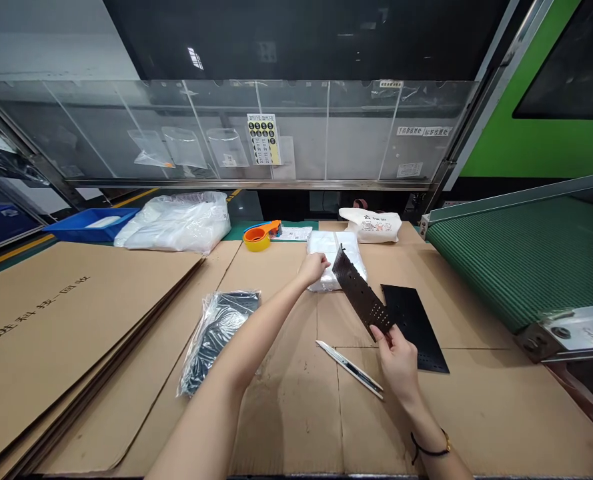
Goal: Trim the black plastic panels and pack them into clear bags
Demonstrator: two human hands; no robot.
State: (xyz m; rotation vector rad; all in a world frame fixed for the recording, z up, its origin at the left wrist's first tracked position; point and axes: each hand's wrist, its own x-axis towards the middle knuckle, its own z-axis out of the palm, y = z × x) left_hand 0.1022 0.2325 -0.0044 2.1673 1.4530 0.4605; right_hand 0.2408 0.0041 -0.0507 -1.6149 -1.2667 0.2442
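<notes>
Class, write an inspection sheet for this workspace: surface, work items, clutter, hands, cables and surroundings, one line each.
Surface: brown cardboard covers the bench; stacked cardboard sheets lie at the left.
Work items: punched black panel, held up; second black panel, flat; stack of clear bags; plastic-wrapped dark package.
Clutter: utility knife, tape dispenser, cloth pouch, blue tray, large plastic bundle.
Hands: right hand grips the punched panel's near end; left hand is at the bags, grip unclear.
Cables: nothing seen for certain; the gap behind the bench is dark.
Surroundings: green ribbed conveyor belt at the right; clear pocket rack behind.
</notes>
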